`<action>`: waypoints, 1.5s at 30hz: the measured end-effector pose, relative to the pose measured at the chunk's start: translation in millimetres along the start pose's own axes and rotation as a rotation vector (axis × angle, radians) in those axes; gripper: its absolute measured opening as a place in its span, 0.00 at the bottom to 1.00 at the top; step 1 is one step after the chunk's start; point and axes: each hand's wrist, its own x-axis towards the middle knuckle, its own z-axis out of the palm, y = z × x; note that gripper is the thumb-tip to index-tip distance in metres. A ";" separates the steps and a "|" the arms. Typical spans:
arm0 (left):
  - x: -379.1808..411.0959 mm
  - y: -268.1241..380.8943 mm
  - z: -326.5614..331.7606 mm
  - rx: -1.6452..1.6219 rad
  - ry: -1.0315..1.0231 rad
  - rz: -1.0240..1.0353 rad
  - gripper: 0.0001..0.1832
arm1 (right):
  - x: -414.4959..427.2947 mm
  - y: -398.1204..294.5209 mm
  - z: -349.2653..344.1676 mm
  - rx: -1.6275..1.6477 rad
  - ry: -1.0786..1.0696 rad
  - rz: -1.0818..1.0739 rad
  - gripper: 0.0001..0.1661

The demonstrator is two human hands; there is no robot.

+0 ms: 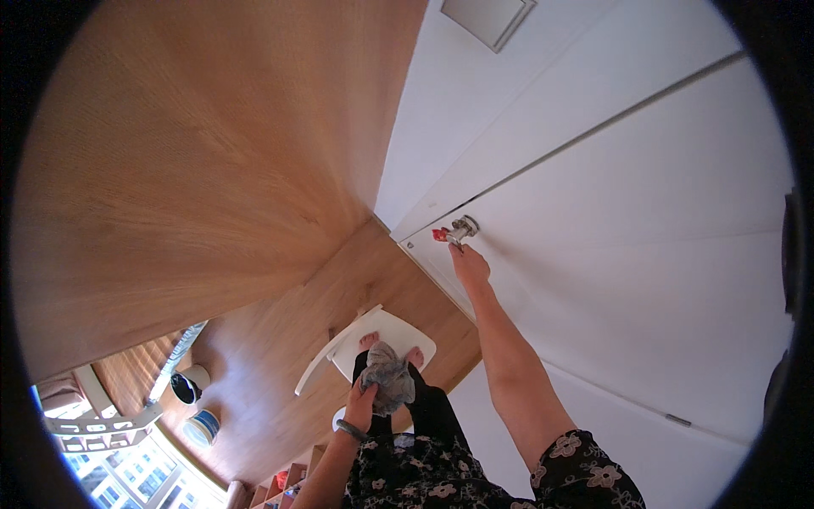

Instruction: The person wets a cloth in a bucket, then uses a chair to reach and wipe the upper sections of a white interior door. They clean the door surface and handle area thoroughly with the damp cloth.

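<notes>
My right hand [471, 266] reaches out and closes on the end of a metal door handle [465, 228]. A small red item [440, 235] sits beside the handle; what it is cannot be made out. The handle is mounted on a white door [610, 254]. Lower down, near my body, my left hand [362, 406] clutches a crumpled grey cloth [388, 380]. Under my bare feet is the seat of a white chair [413, 327], whose curved backrest [315, 372] lies to the left.
A brown wood-grain panel [210, 146] fills the upper left. The wood-look floor [254, 356] holds a bin with a dark liner [189, 384] and a white-and-blue bucket [201, 427]. A white wall switch [486, 19] is at the top. Shelves [276, 490] and a window [137, 474] appear lower left.
</notes>
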 end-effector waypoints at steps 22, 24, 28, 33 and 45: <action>-13.5 4.7 37.4 0.054 0.068 -0.132 0.21 | -10.4 2.2 27.1 0.417 0.243 -0.206 0.21; -17.2 18.0 43.1 0.209 0.062 -0.165 0.20 | -23.6 -6.4 1.8 0.187 0.162 -0.223 0.21; -24.1 44.8 65.4 0.001 0.032 -0.150 0.20 | -48.5 -32.2 -57.4 -0.181 -0.029 -0.305 0.21; -34.2 112.7 94.7 -0.123 -0.035 -0.189 0.21 | -68.6 -58.6 -99.9 -0.074 -0.128 -0.348 0.19; 3.7 193.5 136.8 0.172 0.027 -0.041 0.12 | -71.8 -57.2 -109.8 0.723 -0.451 0.107 0.29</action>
